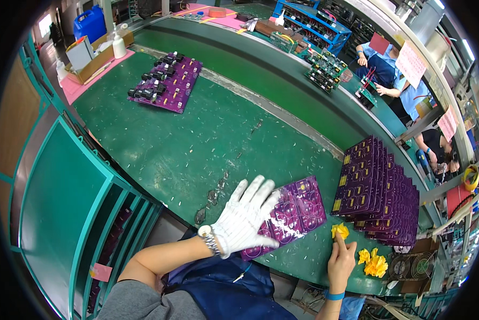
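Note:
My left hand (246,217), in a white striped glove with a watch at the wrist, lies with fingers spread over the left part of a purple circuit board (302,210). The board rests flat on the green bench near me, its left end partly hidden by the glove. To the right of it, my bare right hand (342,260), with a blue band at the wrist, has its fingertips closed at a crumpled yellow piece of tape (339,231). More crumpled yellow tape (375,263) lies just right of that hand.
Many purple boards (383,192) stand upright in a stack on the right. A populated purple board (167,82) lies at the far left of the green bench (143,144). A white bottle (119,45) stands by a cardboard box. Beyond the green conveyor (271,88), co-workers sit with green boards (327,69).

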Demonstrator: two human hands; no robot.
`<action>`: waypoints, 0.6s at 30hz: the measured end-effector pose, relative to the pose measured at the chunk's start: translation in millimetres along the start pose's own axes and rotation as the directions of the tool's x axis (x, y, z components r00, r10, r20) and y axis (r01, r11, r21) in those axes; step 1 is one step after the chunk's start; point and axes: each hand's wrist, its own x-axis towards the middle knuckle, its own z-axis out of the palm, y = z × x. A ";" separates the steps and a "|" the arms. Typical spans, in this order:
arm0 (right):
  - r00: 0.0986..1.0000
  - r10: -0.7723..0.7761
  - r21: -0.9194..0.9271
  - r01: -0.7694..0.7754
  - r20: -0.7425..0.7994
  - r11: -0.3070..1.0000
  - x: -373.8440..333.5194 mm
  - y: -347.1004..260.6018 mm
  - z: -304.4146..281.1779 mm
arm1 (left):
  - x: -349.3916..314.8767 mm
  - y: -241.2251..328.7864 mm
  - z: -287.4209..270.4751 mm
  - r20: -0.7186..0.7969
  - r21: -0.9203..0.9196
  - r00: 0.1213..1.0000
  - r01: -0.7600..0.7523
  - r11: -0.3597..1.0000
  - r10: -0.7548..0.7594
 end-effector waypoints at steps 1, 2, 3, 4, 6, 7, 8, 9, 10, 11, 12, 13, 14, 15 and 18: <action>0.982 0.093 -0.112 -0.075 0.166 0.991 -5.0 -0.5 -2.6 | -2.0 2.3 -12.3 0.085 -0.080 0.993 -0.077 0.994 0.084; 0.981 0.099 -0.112 -0.081 0.167 0.990 -6.3 -3.6 -5.4 | -8.3 2.2 -19.1 0.134 -0.094 0.973 -0.177 0.980 0.189; 0.995 0.055 -0.037 -0.052 0.081 0.998 -4.6 -9.7 -9.3 | -16.2 2.2 -18.4 0.209 -0.081 0.946 -0.237 0.968 0.249; 1.000 0.016 0.036 -0.015 -0.012 0.999 -1.2 -15.2 -11.2 | -21.3 1.2 -17.1 0.282 -0.070 0.910 -0.297 0.952 0.304; 0.999 0.038 0.095 -0.035 -0.026 0.995 -1.1 -20.2 -12.0 | -29.3 1.1 -11.0 0.317 -0.026 0.895 -0.323 0.946 0.314; 0.999 -0.008 0.155 0.015 -0.045 0.988 -0.3 -23.7 -10.3 | -31.9 0.0 -3.4 0.218 -0.007 0.913 -0.353 0.936 0.345; 0.996 -0.055 0.214 0.067 -0.066 0.975 -0.4 -27.2 -8.6 | -35.2 -0.1 1.4 0.117 0.016 0.920 -0.378 0.926 0.374; 0.993 -0.088 0.274 0.105 -0.074 0.956 -1.2 -29.8 -3.5 | -39.1 -1.1 3.6 -0.015 0.040 0.919 -0.394 0.918 0.395; 0.994 -0.088 0.276 0.103 -0.067 0.956 -2.6 -34.2 -2.4 | -35.3 0.2 1.0 -0.011 0.038 0.921 -0.389 0.920 0.390; 0.989 -0.111 0.308 0.135 -0.094 0.942 -5.0 -39.1 -1.8 | -30.9 1.7 -0.3 -0.154 0.038 0.906 -0.394 0.918 0.395; 0.984 -0.133 0.338 0.166 -0.119 0.926 -7.0 -44.1 -2.1 | -25.7 2.2 -4.1 -0.293 0.037 0.873 -0.397 0.917 0.389; 0.986 -0.114 0.362 0.150 -0.120 0.920 -7.4 -49.0 -4.5 | -13.8 5.4 -27.4 -0.287 -0.029 0.897 -0.359 0.933 0.336; 0.988 -0.106 0.364 0.140 -0.110 0.921 -7.1 -55.9 -6.5 | -13.0 -3.8 -34.4 -0.310 -0.260 0.924 -0.308 0.915 0.223; 0.994 -0.076 0.425 0.100 -0.074 0.900 -6.9 -63.6 -8.7 | -4.8 -2.3 -38.5 -0.356 -0.235 0.933 -0.146 0.961 0.055; 0.998 -0.065 0.490 0.059 -0.003 0.870 8.2 -81.2 0.4 | 9.0 -21.1 -24.5 -0.196 -0.602 0.844 0.299 0.740 -0.500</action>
